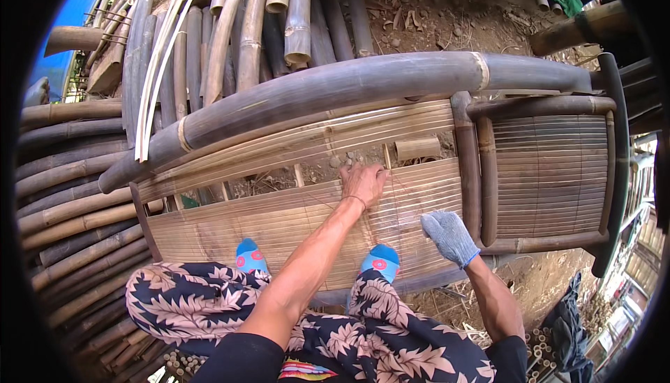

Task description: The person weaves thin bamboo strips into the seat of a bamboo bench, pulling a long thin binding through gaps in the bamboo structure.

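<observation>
Two blue socks (380, 262) on slats (300, 208), too many to count, within one bench (470, 173); likely light, springy, best gripped by the edge. One gloved right hand (451, 238), seemingly curled, contents unclear. One bare left hand (361, 182), fingers bent at the slat edge, hold hidden. Beyond, one thick curved pole (363, 79).

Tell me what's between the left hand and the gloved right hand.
In the head view, bamboo slats lie between the left hand and the right hand.
</observation>
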`<action>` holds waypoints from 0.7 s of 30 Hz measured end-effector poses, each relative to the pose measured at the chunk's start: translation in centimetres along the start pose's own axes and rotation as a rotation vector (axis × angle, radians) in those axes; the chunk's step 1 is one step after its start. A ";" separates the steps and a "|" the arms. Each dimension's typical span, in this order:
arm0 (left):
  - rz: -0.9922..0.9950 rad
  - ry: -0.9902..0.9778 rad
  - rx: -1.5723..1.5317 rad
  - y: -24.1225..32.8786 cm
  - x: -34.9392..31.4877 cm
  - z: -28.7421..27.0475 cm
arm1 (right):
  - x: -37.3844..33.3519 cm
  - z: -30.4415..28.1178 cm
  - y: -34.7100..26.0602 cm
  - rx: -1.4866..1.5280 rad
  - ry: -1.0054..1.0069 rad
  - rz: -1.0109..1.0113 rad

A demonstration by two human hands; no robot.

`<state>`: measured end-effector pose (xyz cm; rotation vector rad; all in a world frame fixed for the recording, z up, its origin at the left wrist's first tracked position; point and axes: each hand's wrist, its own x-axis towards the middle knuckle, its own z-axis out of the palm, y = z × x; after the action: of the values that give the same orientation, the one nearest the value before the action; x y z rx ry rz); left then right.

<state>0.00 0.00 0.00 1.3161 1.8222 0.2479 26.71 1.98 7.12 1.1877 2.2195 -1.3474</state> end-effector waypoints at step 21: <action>0.154 0.135 0.411 -10.0 -4.0 -5.7 | 16.6 1.7 2.9 -0.433 0.785 -0.207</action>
<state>-10.63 -5.92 -0.37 1.7644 1.9546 0.0421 18.41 9.51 -5.52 1.5006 3.0143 -0.3960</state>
